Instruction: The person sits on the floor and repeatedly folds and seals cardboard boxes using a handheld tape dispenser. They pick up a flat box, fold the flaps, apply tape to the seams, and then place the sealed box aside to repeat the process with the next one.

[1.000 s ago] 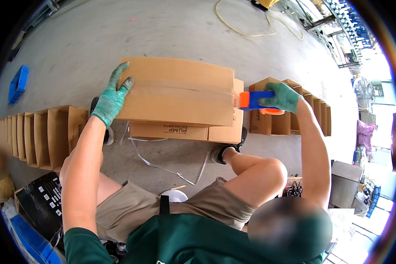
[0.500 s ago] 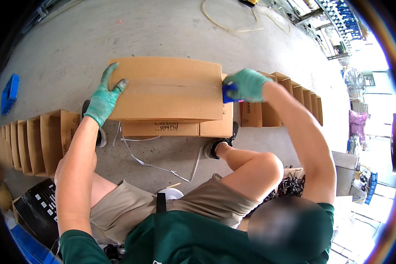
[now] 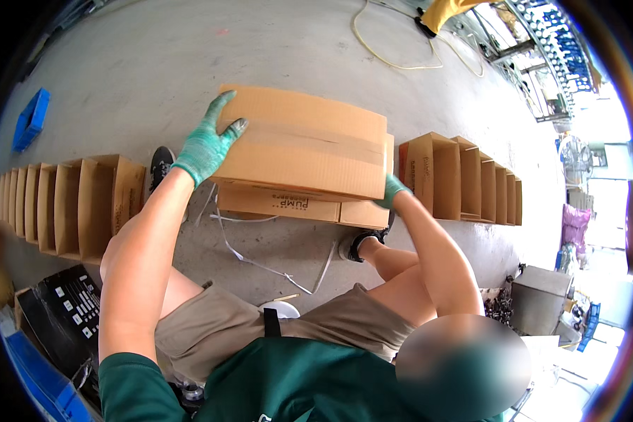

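Note:
A taped brown cardboard box (image 3: 309, 144) is lifted off a second, lower cardboard box (image 3: 281, 205). My left hand (image 3: 207, 144), in a green glove, grips the top box at its left edge with fingers spread over the top. My right hand (image 3: 392, 190), also gloved in green, holds the box's lower right corner from beneath; most of that hand is hidden by the box. The orange and blue tape dispenser is out of sight.
Rows of open cardboard boxes stand on the concrete floor at the left (image 3: 70, 204) and right (image 3: 464, 176). White strapping bands (image 3: 260, 257) lie by my feet. A blue tray (image 3: 32, 119) lies far left, a yellow cable (image 3: 401, 63) beyond, a grey bin (image 3: 538, 299) at right.
My right hand dropped from the box's top right edge, where it held the tape dispenser, to the lower right corner. The top box now sits raised and tilted between both hands.

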A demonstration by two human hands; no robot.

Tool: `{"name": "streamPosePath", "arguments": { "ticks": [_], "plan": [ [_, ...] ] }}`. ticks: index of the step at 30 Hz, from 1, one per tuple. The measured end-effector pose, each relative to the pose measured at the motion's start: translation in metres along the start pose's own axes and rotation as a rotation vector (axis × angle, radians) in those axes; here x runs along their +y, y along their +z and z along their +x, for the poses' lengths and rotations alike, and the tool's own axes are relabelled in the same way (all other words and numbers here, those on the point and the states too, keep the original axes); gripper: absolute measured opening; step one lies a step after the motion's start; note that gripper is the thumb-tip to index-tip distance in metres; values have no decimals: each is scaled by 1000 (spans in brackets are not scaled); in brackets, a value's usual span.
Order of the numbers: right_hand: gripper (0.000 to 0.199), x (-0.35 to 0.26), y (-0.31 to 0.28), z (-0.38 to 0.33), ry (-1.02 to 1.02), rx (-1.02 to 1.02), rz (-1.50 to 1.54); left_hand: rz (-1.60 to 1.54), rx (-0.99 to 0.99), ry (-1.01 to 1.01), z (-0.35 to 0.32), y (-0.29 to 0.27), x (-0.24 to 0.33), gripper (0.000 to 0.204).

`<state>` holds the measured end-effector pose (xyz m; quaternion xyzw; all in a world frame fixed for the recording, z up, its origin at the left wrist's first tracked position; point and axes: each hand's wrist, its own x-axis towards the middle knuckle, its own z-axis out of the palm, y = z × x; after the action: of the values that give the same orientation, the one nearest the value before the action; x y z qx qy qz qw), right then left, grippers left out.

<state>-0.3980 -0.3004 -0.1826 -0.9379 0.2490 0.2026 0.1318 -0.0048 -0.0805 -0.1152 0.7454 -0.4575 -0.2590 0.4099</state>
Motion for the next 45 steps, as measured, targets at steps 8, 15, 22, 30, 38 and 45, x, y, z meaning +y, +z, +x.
{"name": "streamPosePath", "arguments": {
  "ticks": [8, 15, 22, 30, 38, 45],
  "plan": [
    [30, -154, -174, 50, -7, 733, 361, 47, 97, -44, -2, 3, -16, 70],
    [63, -209, -115, 108, -85, 797, 25, 43, 69, -66, 1, 3, -41, 59],
    [63, -77, -101, 43, 255, 679, 637, -122, 13, -265, 1, -2, -31, 71],
    [72, -84, -119, 27, 183, 492, 2052, -281, -125, -395, -20, -50, -5, 90],
    [81, -86, -177, -27, -187, 500, 2259, -1149, 232, -25, -11, -116, -19, 61],
    [61, -47, -155, -74, -54, 376, 2089, -1152, 189, -182, -18, -88, 15, 52]
  ]
}}
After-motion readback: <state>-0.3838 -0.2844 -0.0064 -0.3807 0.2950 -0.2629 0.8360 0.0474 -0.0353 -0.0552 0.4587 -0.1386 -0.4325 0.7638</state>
